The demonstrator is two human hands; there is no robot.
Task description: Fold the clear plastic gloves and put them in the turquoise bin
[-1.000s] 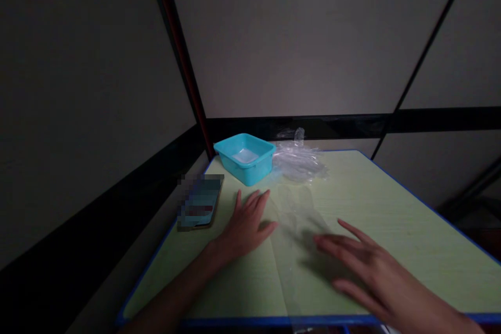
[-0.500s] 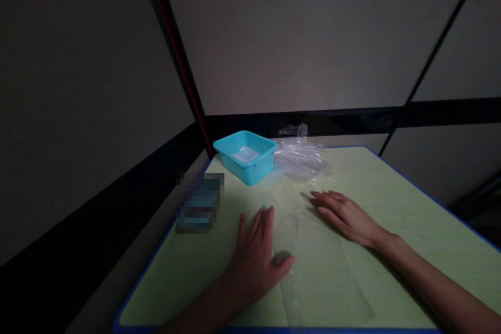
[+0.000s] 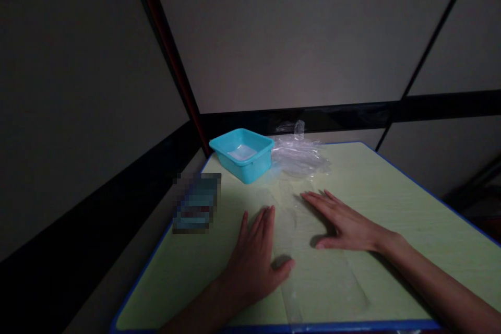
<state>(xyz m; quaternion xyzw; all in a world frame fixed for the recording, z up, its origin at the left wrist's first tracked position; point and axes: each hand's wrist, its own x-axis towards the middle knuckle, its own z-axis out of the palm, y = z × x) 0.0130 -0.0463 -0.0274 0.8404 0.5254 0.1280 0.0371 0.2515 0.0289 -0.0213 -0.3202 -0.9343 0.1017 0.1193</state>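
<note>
A clear plastic bag lies flat on the pale green table, running from the front edge toward the back. My left hand rests palm down at the bag's left side, fingers stretched and thumb out over the plastic. On the other side, my right hand is spread above the bag's right part, thumb apart from the fingers. Neither hand holds anything. Behind them sits a pile of clear plastic bags, touching a light blue basket with something whitish inside.
A pixelated flat object lies at the left edge of the table, which has a blue rim. Grey walls with black bands stand behind and to the left.
My right hand has shifted slightly left, and its thumb has opened away from the fingers. My left hand has hardly moved. The view has tilted slightly.
</note>
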